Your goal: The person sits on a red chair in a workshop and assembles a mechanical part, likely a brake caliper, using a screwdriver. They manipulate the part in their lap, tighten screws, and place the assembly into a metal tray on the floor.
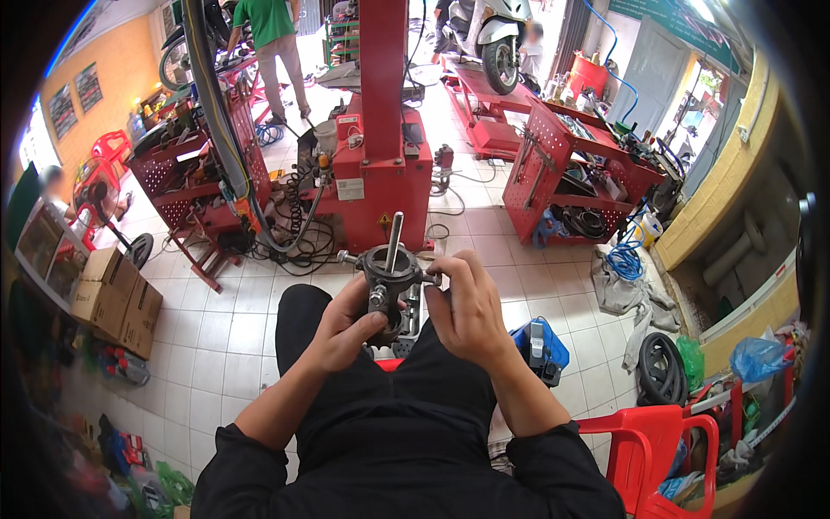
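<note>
My left hand [347, 317] is wrapped round the lower side of a dark metal ring-shaped fixture [381, 275], held upright above my lap. A bright metal rod [395, 239] stands up through its round opening. Bolts stick out from the ring's sides, one of them a left bolt [347, 258]. My right hand [470, 310] pinches the end of the bolt on the right side with thumb and fingers. Behind the fixture, between my knees, a silver metal part [412, 313] shows only in part.
A red machine column [382, 86] stands ahead, with hoses and cables round its base. Red tool carts [527, 177] flank it. Cardboard boxes [111, 298] sit at left. A blue container [553, 342] stands by my right knee, a red chair [635, 441] behind it. Other people are farther off.
</note>
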A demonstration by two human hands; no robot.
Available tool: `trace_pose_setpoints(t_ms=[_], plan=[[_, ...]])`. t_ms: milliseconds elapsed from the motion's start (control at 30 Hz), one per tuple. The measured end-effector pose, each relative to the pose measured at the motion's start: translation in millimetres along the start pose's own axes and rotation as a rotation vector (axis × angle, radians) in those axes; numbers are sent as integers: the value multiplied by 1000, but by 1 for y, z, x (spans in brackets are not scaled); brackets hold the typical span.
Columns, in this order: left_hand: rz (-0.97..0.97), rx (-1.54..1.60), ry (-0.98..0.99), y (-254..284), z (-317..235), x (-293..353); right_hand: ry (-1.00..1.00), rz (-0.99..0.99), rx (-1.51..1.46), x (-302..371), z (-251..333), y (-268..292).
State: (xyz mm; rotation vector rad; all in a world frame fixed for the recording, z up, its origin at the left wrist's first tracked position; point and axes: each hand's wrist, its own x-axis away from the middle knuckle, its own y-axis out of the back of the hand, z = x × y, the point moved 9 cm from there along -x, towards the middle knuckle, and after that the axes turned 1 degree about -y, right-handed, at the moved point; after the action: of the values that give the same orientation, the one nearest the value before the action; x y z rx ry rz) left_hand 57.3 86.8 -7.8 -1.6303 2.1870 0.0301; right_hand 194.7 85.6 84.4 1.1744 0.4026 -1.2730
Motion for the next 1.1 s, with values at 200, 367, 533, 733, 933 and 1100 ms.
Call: trace_pose_setpoints(t_ms=[200, 367, 533, 733, 933, 1100], plan=[[12, -395, -147, 15, -4, 0, -225, 99, -207, 7, -31, -7], [-25, -414, -158, 16, -10, -2, -403, 146, -398, 11, -39, -11], [-67, -445, -159, 17, -9, 1, -428, 216, -490, 13, -47, -19], [-57, -556, -225, 14, -16, 1, -570, 250, -659, 16, -39, -24], [-85, -487, -248, 10, -21, -1, -551, 217, -514, 17, -52, -21], [-83, -568, -260, 10, -24, -1, -571, 260, -636, 21, -55, -30]])
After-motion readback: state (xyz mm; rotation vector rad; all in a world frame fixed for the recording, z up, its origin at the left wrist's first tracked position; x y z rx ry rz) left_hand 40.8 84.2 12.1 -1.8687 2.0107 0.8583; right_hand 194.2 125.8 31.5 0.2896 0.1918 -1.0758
